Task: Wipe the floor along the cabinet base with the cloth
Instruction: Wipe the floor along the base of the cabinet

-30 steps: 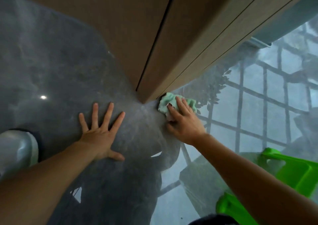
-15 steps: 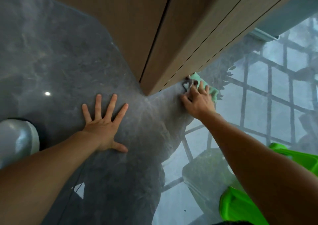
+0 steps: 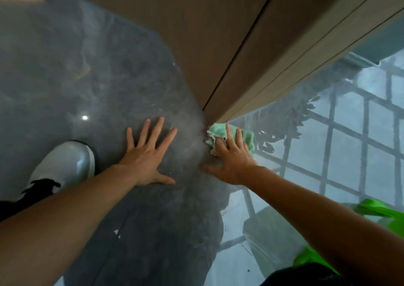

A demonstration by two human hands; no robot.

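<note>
A pale green cloth [image 3: 220, 131] lies bunched on the glossy dark grey floor [image 3: 98, 93] right at the corner of the wooden cabinet base [image 3: 247, 73]. My right hand [image 3: 231, 159] presses down on the cloth with its fingers spread over it, so part of the cloth is hidden. My left hand [image 3: 148, 154] rests flat on the floor to the left of the corner, fingers apart, holding nothing.
A white shoe [image 3: 65, 165] stands on the floor at the left. A bright green plastic object [image 3: 380, 213] sits at the lower right. The polished floor on the right mirrors a window grid and plant leaves.
My right hand has slid the cloth back along the cabinet base from farther right toward the corner. My left hand stays planted flat.
</note>
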